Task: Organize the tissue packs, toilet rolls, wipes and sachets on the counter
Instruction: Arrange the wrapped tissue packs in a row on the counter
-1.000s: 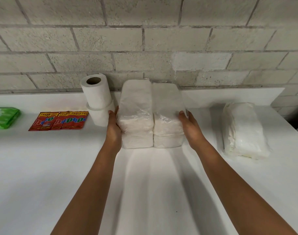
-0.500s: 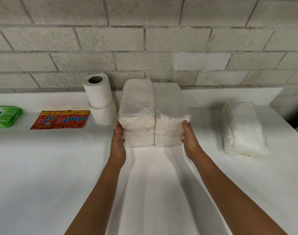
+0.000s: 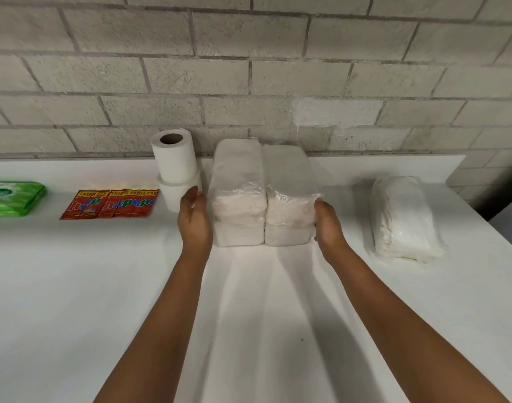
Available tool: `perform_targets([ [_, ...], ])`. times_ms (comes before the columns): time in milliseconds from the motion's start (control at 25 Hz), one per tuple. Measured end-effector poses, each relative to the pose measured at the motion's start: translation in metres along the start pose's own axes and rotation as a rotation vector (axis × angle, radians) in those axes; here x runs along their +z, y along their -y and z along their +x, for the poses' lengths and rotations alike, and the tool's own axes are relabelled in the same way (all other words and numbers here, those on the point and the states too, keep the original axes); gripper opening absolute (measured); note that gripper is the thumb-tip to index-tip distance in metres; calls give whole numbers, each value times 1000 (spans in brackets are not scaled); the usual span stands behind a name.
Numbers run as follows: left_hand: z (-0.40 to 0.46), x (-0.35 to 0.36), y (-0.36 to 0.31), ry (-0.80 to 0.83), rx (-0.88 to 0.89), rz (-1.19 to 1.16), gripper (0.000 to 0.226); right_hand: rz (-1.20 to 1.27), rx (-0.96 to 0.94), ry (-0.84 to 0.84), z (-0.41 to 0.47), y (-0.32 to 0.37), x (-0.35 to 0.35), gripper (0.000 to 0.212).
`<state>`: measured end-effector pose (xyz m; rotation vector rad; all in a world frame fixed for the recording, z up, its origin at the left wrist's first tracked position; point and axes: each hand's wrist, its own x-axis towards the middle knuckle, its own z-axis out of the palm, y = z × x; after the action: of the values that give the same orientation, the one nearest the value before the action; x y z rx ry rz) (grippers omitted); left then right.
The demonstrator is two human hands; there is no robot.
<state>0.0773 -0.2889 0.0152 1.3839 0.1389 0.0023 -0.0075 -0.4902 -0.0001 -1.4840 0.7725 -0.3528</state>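
Both hands [image 3: 195, 219] seemingly eased off tissue packs [image 3: 263, 196] between them.

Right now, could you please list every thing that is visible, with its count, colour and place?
wipes pack: one, green, far left of the counter.
sachets: one joined strip, red with yellow tops, flat, right of the wipes pack.
toilet rolls: two, white, stacked upright by the wall.
tissue packs: four, white in clear wrap, two stacks side by side in the middle.
loose tissue pack: one, white, alone on the right.
counter: one, white.
wall: grey blocks, behind.
left hand: at the left side of the stacks.
right hand: on the right side of the stacks.
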Motion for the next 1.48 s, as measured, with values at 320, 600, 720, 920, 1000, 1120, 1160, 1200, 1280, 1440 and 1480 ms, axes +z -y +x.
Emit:
perform_targets([
  [320, -34, 19, -58, 125, 239, 59, 20, -33, -192, -178, -34, 15, -20, 41],
  [600, -88, 64, -55, 395, 223, 87, 19, 4, -251, -299, -45, 17, -68, 31],
  [720, -104, 91, -47, 462, 216, 93, 18, 3, -259, -314, -41, 20, -90, 29],
  [920, -125, 150, -25, 586, 137, 126, 18, -26, -271, -338, -24, 18, -148, 26],
  [1000, -131, 169, -12, 614, 130, 138, 19, -38, -261, -349, -17, 15, -171, 24],
  [1120, -142, 197, 12, 616, 96, 136, 20, -52, -230, -385, -4, 6, -206, 22],
  [1160, -144, 206, 21, 608, 74, 141, 19, -58, -223, -394, 1, 2, -216, 22],
  [1200, -145, 213, 30, 601, 50, 157, 18, -67, -217, -396, 5, -2, -225, 22],
  [1280, -145, 225, 47, 596, 15, 241, 16, -92, -203, -394, 14, -10, -238, 23],
  [1440, -141, 246, 78, 646, -65, 498, 38, -151, -131, -363, 30, -26, -252, 30],
  [1480, -142, 252, 84, 651, -96, 541, 46, -163, -104, -353, 34, -29, -255, 33],
])
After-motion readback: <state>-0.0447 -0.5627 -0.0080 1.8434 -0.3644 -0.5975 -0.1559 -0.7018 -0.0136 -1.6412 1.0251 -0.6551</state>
